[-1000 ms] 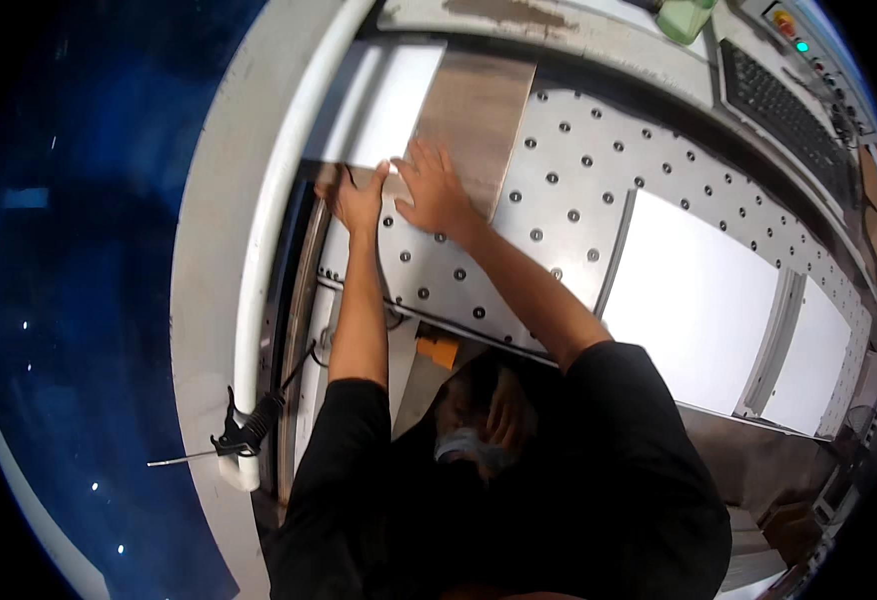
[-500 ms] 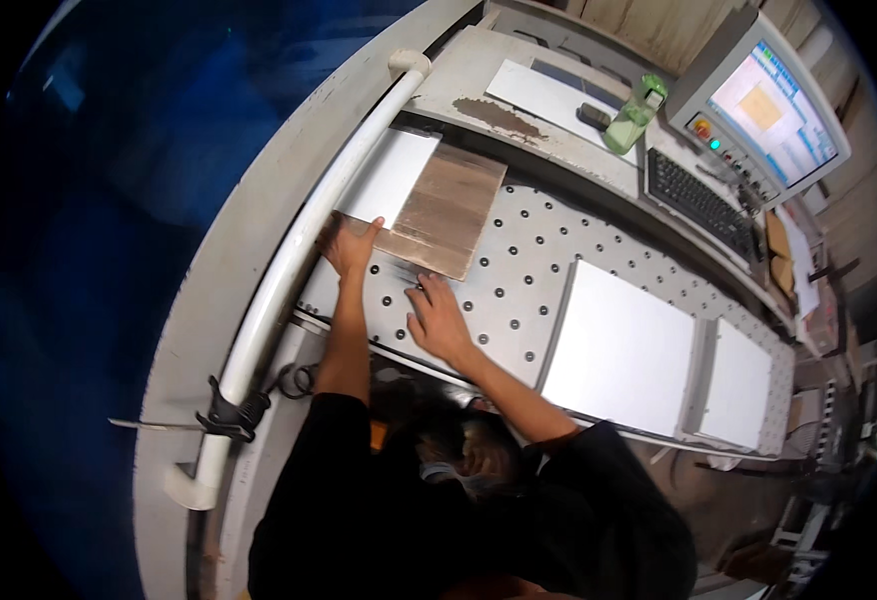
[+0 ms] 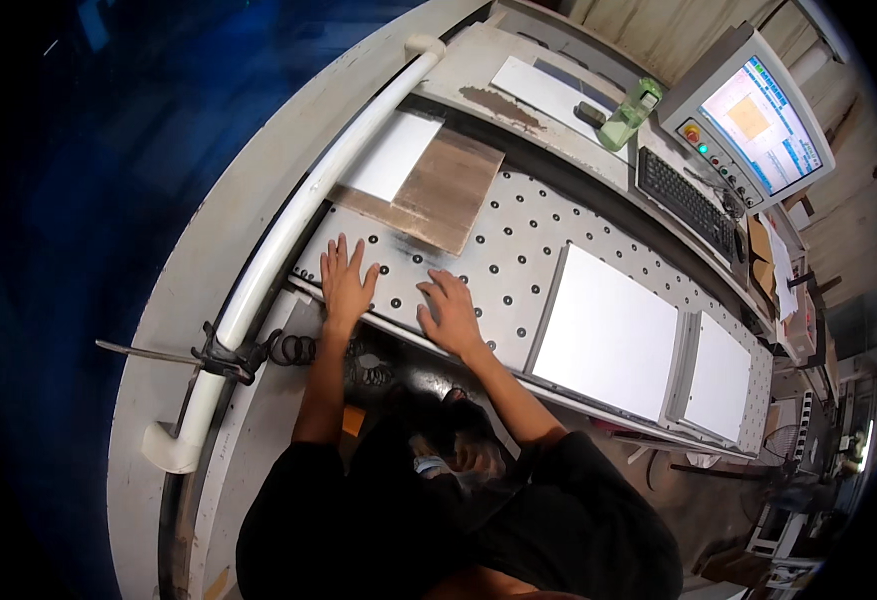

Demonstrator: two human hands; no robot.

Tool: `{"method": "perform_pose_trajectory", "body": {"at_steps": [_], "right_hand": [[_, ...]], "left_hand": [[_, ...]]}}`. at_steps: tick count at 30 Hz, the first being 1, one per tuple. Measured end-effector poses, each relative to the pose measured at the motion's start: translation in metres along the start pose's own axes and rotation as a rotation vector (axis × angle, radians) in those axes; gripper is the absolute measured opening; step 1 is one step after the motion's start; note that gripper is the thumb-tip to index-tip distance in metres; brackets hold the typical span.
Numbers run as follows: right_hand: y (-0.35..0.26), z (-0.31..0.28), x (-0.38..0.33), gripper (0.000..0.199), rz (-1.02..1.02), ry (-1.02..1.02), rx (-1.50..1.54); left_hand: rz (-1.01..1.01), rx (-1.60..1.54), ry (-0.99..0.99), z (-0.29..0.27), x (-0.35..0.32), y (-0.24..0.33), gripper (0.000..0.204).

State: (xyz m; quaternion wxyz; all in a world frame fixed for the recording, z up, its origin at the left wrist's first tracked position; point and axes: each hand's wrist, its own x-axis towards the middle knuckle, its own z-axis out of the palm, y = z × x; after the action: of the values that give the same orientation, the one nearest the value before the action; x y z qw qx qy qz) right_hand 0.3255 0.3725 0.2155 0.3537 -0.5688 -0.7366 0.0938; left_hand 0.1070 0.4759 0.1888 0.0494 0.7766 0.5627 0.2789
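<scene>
Both my hands rest on the pale machine table (image 3: 504, 285), which is dotted with small black-ringed studs. My left hand (image 3: 348, 284) lies flat with its fingers spread, close to the near edge. To its right, my right hand (image 3: 449, 312) has its fingers apart and slightly bent, holding nothing. Just beyond them lies a worn brown wooden board (image 3: 451, 190). A white panel (image 3: 396, 155) sits on or against that board's left part, its far side beneath the white rail. Neither hand touches the board.
A long white rail (image 3: 309, 205) runs along the left, with a black clamp (image 3: 231, 352) on it. Stacked white panels (image 3: 607, 335) and a smaller white stack (image 3: 716, 378) lie at right. Behind are a green bottle (image 3: 631, 114), a keyboard (image 3: 687, 203) and a monitor (image 3: 759, 120).
My left hand has let go of the brown board's near left corner and come back onto the table, fingers spread. My right hand stays near the board's near edge. The view has shifted slightly.
</scene>
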Motion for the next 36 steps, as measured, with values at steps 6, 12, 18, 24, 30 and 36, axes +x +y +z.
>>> {"method": "perform_pose_trajectory", "body": {"at_steps": [6, 12, 18, 24, 30, 36], "right_hand": [[0.002, 0.002, 0.000, 0.037, 0.002, -0.015, 0.007], [0.000, -0.002, 0.000, 0.037, 0.020, -0.020, 0.015], [0.005, 0.001, 0.001, 0.037, 0.003, -0.015, 0.008], [0.010, 0.003, -0.001, 0.036, -0.005, 0.015, 0.004], [0.003, 0.002, -0.003, 0.034, -0.007, 0.032, 0.016], [0.007, 0.004, -0.004, 0.032, 0.005, 0.027, -0.011]], "left_hand": [[-0.366, -0.683, -0.192, -0.104, -0.093, 0.047, 0.034], [0.096, -0.428, 0.716, -0.212, -0.167, 0.098, 0.040], [-0.206, 0.243, 0.939, -0.240, -0.090, 0.093, 0.071], [-0.226, 0.020, 0.553, -0.251, -0.080, 0.088, 0.053], [0.183, -1.017, -0.885, -0.215, -0.098, 0.113, 0.031], [0.218, -1.227, -1.461, -0.168, -0.115, 0.101, 0.045]]}}
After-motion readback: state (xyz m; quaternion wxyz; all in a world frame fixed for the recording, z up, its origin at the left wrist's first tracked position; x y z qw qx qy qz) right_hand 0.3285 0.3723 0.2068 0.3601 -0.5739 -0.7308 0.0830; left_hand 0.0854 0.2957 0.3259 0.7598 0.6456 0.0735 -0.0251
